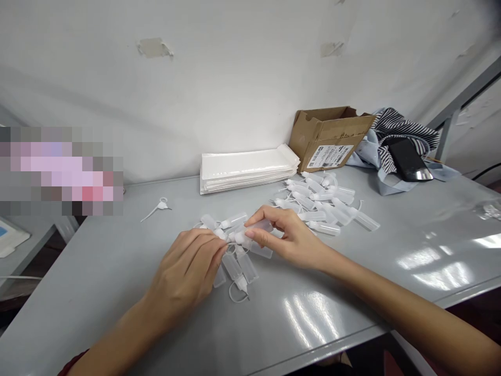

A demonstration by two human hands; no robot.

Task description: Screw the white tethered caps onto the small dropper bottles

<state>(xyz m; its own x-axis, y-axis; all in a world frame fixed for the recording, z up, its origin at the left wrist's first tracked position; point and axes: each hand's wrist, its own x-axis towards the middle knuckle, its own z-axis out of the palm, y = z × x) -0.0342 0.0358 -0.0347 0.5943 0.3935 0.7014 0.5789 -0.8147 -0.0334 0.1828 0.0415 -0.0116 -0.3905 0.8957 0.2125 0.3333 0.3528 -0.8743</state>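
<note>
My right hand (291, 236) pinches a small translucent squeeze bottle (261, 225) by its body, which lies almost level with the nozzle end to the left. At that end the fingers of my left hand (188, 269) are closed together on the bottle's white cap (235, 237); the fingertips partly hide it. Beneath both hands lies a loose group of similar bottles (247, 265) with white caps, needle tips and thin strap loops. Beyond my right hand is a larger pile of these bottles (332, 211).
A lone white needle cap with its strap (160, 204) lies on the grey table (117, 261) at the left. White padded envelopes (242, 166) are stacked by the wall. Beside them stand a cardboard box (332, 137), bundled striped cloth (407, 125) and a black phone-like device (409, 159).
</note>
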